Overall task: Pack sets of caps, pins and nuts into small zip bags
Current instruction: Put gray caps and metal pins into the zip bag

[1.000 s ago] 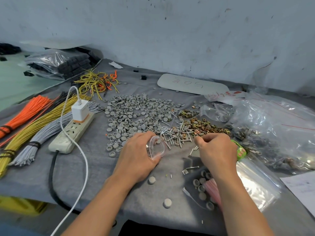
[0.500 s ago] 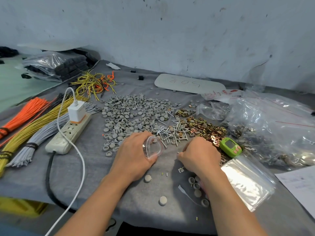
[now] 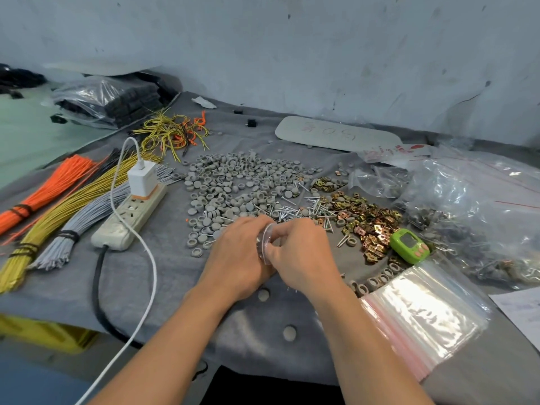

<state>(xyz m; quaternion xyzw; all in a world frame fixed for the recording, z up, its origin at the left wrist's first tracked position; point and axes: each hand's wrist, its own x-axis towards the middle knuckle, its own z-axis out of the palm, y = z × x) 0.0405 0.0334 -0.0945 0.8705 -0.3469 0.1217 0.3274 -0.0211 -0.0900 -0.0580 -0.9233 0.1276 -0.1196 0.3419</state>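
Observation:
A small clear zip bag (image 3: pixel 265 244) stands open at its mouth between my two hands at the table's middle. My left hand (image 3: pixel 238 258) grips it from the left. My right hand (image 3: pixel 301 252) has its fingers curled at the bag's mouth, touching its rim; whatever they pinch is hidden. Behind them lies a wide heap of grey caps (image 3: pixel 233 182), a scatter of silver pins (image 3: pixel 292 210) and a pile of brass-coloured nuts (image 3: pixel 368 220). A row of grey caps (image 3: pixel 377 280) sits right of my right wrist, and two loose caps (image 3: pixel 289 333) lie nearer me.
A stack of flat zip bags (image 3: pixel 423 320) lies at the right front, a green counter (image 3: pixel 409 245) behind it, big clear bags (image 3: pixel 479 200) further right. On the left are a power strip (image 3: pixel 131 217) with a white charger and bundles of orange, yellow and grey wire (image 3: pixel 58 206).
My right hand has come from the pins and the table in front of them over to the mouth of the bag. My left hand has kept hold of the bag.

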